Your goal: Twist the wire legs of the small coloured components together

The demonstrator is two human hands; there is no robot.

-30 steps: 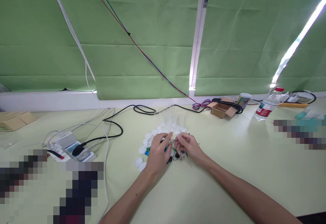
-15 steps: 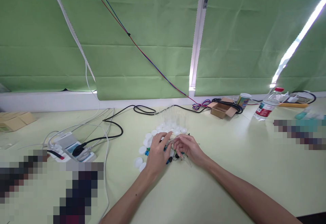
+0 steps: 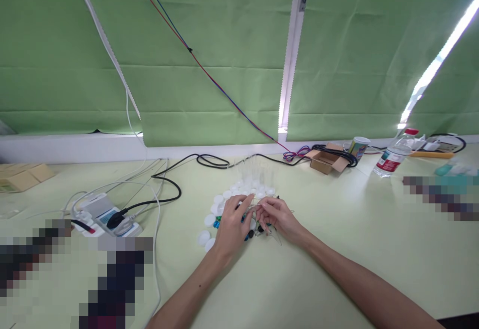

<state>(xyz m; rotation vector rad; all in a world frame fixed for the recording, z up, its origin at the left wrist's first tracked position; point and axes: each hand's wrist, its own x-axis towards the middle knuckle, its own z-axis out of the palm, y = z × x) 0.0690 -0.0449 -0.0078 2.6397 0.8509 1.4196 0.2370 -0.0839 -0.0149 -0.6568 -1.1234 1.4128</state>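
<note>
My left hand (image 3: 232, 224) curls over the near side of a pile of small parts, its thumb and index finger reaching towards the right hand. My right hand (image 3: 279, 219) is closed in a pinch, with the other fingers bent under. Between the two sets of fingertips runs a thin pale strand like wire or thread (image 3: 256, 205); its exact kind is too fine to make out. Round white lids (image 3: 204, 238) lie left of and behind the hands. Small blue pieces (image 3: 216, 224) and black pieces (image 3: 251, 234) show around the fingers. Clear upright tubes (image 3: 254, 173) stand behind.
A white power strip (image 3: 99, 212) with plugs and cables lies at left. Behind the tubes a black cable (image 3: 175, 189) crosses the table. An open cardboard box (image 3: 327, 159), a can (image 3: 358, 148) and a red-capped bottle (image 3: 392, 154) stand at back right.
The two hands stay almost in place, with only slight finger movement at the strand. Nothing else on the table has visibly moved.
</note>
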